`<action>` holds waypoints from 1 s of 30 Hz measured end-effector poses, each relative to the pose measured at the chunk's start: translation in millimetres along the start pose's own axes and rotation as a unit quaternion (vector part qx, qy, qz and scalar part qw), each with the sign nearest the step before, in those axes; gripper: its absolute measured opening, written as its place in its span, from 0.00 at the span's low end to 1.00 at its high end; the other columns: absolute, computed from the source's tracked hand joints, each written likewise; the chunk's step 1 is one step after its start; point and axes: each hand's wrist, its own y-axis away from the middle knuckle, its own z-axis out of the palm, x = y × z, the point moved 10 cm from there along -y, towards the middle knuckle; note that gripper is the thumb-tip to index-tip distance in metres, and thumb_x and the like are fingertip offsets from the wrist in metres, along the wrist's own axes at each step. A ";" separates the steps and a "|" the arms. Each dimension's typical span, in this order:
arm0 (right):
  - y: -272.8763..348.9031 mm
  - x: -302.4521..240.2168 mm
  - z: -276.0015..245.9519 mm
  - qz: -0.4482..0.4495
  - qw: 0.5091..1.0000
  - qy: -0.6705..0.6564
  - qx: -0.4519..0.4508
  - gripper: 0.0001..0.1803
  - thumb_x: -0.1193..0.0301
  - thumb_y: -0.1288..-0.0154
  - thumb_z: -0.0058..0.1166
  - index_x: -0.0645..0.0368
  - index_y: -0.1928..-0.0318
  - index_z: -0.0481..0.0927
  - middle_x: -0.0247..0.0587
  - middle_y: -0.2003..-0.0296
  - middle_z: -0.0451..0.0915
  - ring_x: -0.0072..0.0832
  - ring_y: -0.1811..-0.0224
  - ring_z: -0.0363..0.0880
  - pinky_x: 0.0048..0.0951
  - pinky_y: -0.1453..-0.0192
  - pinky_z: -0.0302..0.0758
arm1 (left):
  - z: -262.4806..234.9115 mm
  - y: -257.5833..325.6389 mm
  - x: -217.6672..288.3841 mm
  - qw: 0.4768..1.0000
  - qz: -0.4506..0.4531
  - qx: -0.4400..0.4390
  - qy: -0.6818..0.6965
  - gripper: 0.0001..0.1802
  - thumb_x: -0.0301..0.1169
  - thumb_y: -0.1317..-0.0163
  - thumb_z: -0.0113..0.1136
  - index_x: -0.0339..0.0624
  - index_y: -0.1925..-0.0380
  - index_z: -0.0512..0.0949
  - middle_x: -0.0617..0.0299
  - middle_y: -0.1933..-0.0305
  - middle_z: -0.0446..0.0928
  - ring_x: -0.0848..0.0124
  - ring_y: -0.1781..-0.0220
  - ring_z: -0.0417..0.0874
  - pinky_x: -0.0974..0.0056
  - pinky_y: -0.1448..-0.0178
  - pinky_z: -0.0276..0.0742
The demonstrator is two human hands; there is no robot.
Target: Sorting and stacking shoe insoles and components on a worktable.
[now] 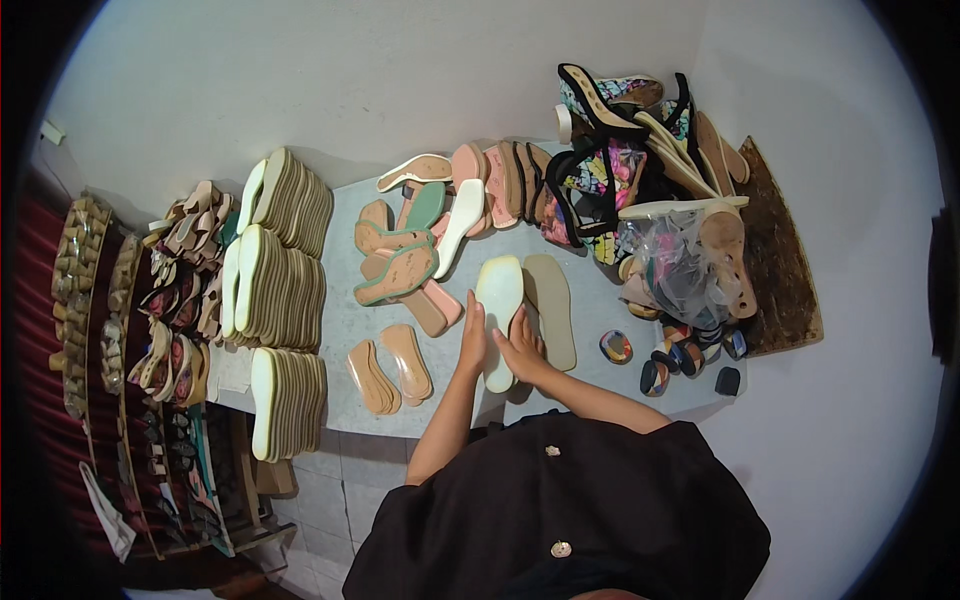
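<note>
The person's black buttoned garment (560,510) fills the lower view, and beyond it the left hand (473,335) and right hand (521,350) press flat and open on a pale sole (499,300), pinning it to the grey worktable (340,330) beside a tan insole (551,305).

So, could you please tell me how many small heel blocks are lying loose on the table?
5, perhaps more hidden: one multicoloured heel block alone, two right of it, a black one, another beside the plastic bag.
</note>
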 end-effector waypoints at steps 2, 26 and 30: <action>-1.1 -2.3 -3.5 -0.017 0.999 -0.028 0.028 0.50 0.37 0.37 0.26 0.62 0.32 0.27 0.56 0.30 0.32 0.50 0.27 0.30 0.59 0.32 0.31 | -2.3 -0.2 5.4 1.000 0.005 0.009 -0.008 0.34 0.46 0.31 0.36 0.40 0.31 0.44 0.46 0.27 0.41 0.51 0.26 0.36 0.45 0.30 0.30; -20.5 -70.0 -319.4 0.024 0.794 0.560 0.235 0.15 0.69 0.54 0.54 0.60 0.63 0.81 0.46 0.64 0.80 0.39 0.53 0.75 0.64 0.33 0.35 | 23.8 14.3 74.0 0.922 0.160 -0.042 -0.350 0.38 0.45 0.45 0.53 0.56 0.33 0.55 0.52 0.29 0.49 0.54 0.28 0.49 0.33 0.36 0.47; -13.5 -83.1 -308.1 -0.052 0.758 0.600 0.250 0.09 0.70 0.55 0.55 0.59 0.72 0.83 0.42 0.73 0.82 0.38 0.61 0.78 0.64 0.32 0.31 | 24.4 13.3 71.2 0.925 0.150 -0.051 -0.345 0.40 0.46 0.47 0.54 0.56 0.33 0.54 0.53 0.29 0.49 0.54 0.28 0.48 0.31 0.36 0.46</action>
